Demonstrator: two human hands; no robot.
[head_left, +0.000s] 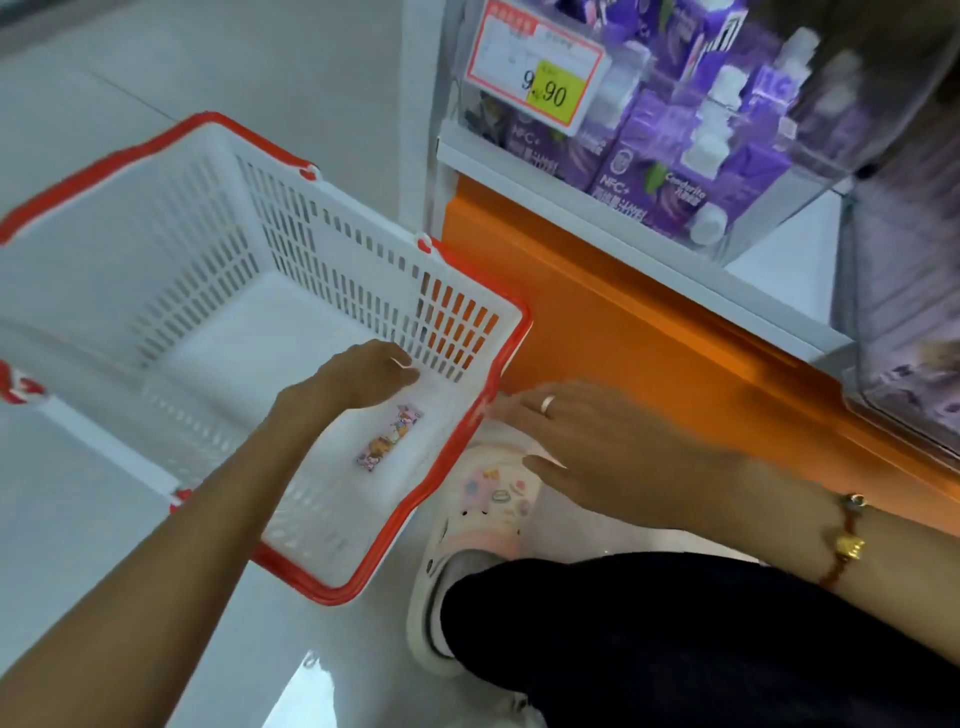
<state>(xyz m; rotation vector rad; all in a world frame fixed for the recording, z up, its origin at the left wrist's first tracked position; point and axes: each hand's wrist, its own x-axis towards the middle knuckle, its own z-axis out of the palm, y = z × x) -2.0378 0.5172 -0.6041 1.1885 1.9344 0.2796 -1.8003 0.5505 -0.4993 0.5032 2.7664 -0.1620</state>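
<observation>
White slotted plastic shopping basket with red rim (291, 228) stands on the pale floor (93, 545), just beside the orange shelf base (623, 332). A small flat colourful packet (389, 439) lies on the basket bottom near its right wall. Left hand (363, 374) is inside the basket above the packet, fingers loosely curled, grasping nothing. Right hand (587, 441) is released, fingers straight, tips at the red rim; contact cannot be told. Purple cartons (670, 156) sit on the shelf above.
</observation>
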